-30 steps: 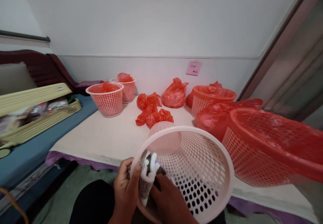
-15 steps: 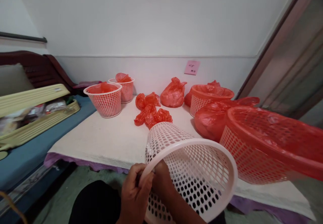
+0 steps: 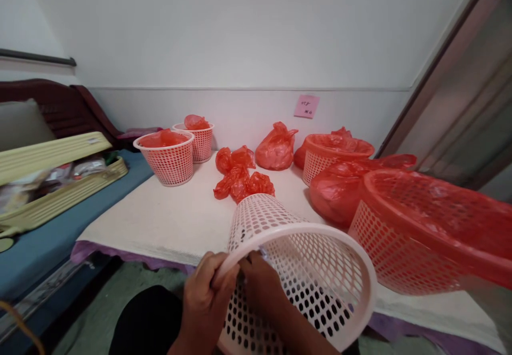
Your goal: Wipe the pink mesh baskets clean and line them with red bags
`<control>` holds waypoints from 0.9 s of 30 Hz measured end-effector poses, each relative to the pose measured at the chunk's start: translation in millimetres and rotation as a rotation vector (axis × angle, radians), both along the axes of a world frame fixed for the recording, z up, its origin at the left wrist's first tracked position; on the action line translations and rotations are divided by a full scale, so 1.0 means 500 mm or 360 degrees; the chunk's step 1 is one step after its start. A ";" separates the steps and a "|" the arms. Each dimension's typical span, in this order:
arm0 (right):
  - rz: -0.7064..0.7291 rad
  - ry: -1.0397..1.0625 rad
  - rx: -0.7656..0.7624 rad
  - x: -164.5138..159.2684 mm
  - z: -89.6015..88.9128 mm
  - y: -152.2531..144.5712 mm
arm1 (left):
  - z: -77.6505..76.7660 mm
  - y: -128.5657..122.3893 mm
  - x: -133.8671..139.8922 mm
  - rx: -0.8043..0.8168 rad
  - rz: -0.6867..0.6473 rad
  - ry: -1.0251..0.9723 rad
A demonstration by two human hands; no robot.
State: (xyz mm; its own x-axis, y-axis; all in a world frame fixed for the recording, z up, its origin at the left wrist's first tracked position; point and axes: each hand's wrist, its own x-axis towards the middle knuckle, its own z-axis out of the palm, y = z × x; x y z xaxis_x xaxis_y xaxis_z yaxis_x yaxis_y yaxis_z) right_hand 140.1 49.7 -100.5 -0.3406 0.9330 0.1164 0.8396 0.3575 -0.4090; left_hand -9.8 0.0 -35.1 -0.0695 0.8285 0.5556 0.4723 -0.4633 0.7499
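Note:
A pale pink plastic wastebasket [image 3: 310, 228] with a wall full of holes lies tilted on its side, its mouth toward me. My left hand [image 3: 208, 291] is wrapped around the left part of its rim, thumb on the inner side. My right hand [image 3: 258, 280] reaches inside, fingers bent together close to the wall just below the rim. A small bluish-white bit shows beside those fingers, too small to name. Just beyond the basket's base lie several crumpled red plastic bags [image 3: 240, 176].
Two lined baskets [image 3: 170, 165] [image 3: 203, 144] stand at the back left. On the right are red-lined baskets [image 3: 400, 248] [image 3: 320, 163] and filled red bags [image 3: 334, 195] [image 3: 276, 147]. A cream case [image 3: 60, 195] lies open on the blue bed [image 3: 136, 171]. A pink note [image 3: 306, 106] hangs on the wall.
My right hand has moved slightly away from the left fingers, staying inside the basket. The left hand has shifted a little left and down with the rim. The other things stay put.

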 end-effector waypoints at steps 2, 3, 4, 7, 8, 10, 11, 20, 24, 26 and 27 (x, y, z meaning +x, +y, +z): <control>0.0151 -0.0086 0.0077 0.007 0.004 -0.041 | 0.010 0.014 -0.012 -0.0064 0.0064 0.0006; 0.0231 -0.0141 0.0101 0.016 0.003 -0.061 | 0.015 0.020 -0.017 -0.0097 0.0093 -0.0004; 0.0318 -0.0187 0.0104 0.026 -0.001 -0.079 | 0.021 0.026 -0.020 -0.0118 0.0125 -0.0017; 0.0407 -0.0159 0.0055 0.050 -0.032 -0.129 | 0.034 0.042 -0.025 -0.0149 0.0210 -0.0056; 0.0338 -0.0106 0.0070 0.053 -0.047 -0.143 | 0.038 0.046 -0.024 -0.0169 0.0235 -0.0080; 0.0136 -0.0032 0.0248 0.051 -0.074 -0.166 | 0.047 0.054 -0.020 -0.0239 0.0266 -0.0150; 0.0083 -0.0042 0.0400 0.049 -0.085 -0.173 | 0.052 0.058 -0.017 -0.0279 0.0264 -0.0186; 0.0263 -0.0290 0.0899 0.047 -0.085 -0.161 | 0.080 0.077 0.009 -0.0430 0.0112 -0.0349; 0.0207 0.0095 0.0828 0.007 -0.022 -0.154 | 0.048 0.047 0.011 -0.0447 0.0154 -0.0485; 0.0197 0.0353 0.0659 -0.016 0.016 -0.149 | 0.022 0.023 0.010 -0.0532 0.0127 -0.0560; 0.0217 0.0446 0.0575 -0.026 0.029 -0.146 | 0.009 0.012 0.007 -0.0556 0.0139 -0.0595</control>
